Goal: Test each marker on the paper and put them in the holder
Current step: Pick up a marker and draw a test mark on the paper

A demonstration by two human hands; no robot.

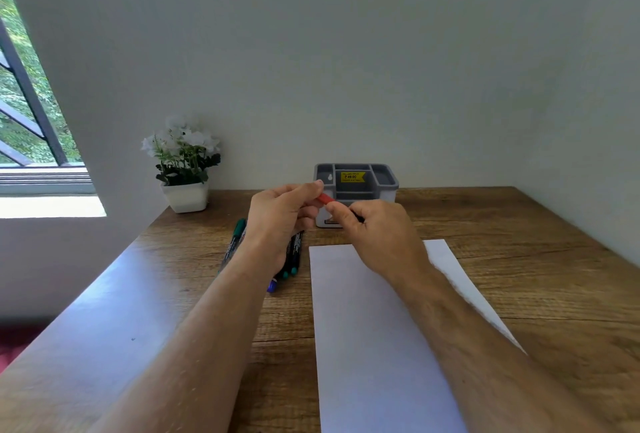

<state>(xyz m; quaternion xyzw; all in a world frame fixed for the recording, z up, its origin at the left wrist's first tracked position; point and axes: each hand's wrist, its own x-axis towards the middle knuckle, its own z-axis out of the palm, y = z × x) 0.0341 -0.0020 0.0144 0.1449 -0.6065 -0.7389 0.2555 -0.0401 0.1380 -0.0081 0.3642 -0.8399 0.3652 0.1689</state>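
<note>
Nearest the camera, the white paper (374,328) fills the lower middle of the frame, flat on the wooden surface (536,259) and showing no marks in the part that is visible. The right forearm crosses its upper right corner, so a careless drag there could skew the sheet before any test stroke lands.

Just above it, centre frame, both hands are raised off the surface. The left hand (284,214) pinches the red cap end of the red marker (325,198), and the right hand (375,228) is curled round its dark barrel (most of the barrel is hidden in the fist). It reads as a cap being pulled or pushed, though which one I cannot tell. The risk here: a sudden release could jerk the tip across fingers or fling the cap away.

Under the left wrist, the spare markers (294,252) lie close together, with a green-capped marker (237,232) to their left. A lowering wrist could roll them towards the near edge.

Beyond the hands stands the grey holder (381,176), compartments open, a yellow price sticker inside. The hands partly block its front. Farther left, a potted white flower (183,169) sits against the wall, well apart from the action.
</note>
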